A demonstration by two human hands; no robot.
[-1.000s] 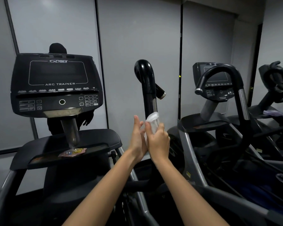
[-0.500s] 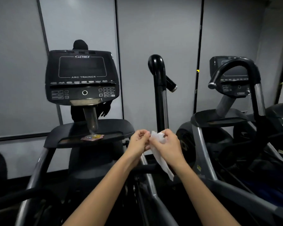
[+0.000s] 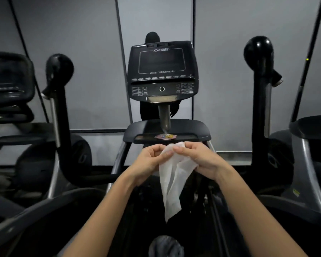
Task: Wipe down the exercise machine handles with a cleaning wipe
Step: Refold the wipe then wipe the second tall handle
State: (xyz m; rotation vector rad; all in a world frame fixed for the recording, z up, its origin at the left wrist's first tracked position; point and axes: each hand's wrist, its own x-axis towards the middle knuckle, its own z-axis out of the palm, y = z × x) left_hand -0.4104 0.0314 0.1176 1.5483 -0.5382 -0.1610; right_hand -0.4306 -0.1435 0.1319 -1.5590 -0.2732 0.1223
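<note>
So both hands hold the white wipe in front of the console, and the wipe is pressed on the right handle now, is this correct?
Not quite. Both the left hand and the right hand do hold the white wipe in front of the console, but the head view shows it hanging free between them, apart from the right handle.

2 hands (image 3: 150, 162), 1 wipe (image 3: 172, 180), 2 handles (image 3: 58, 108), 1 console (image 3: 161, 71).
</note>
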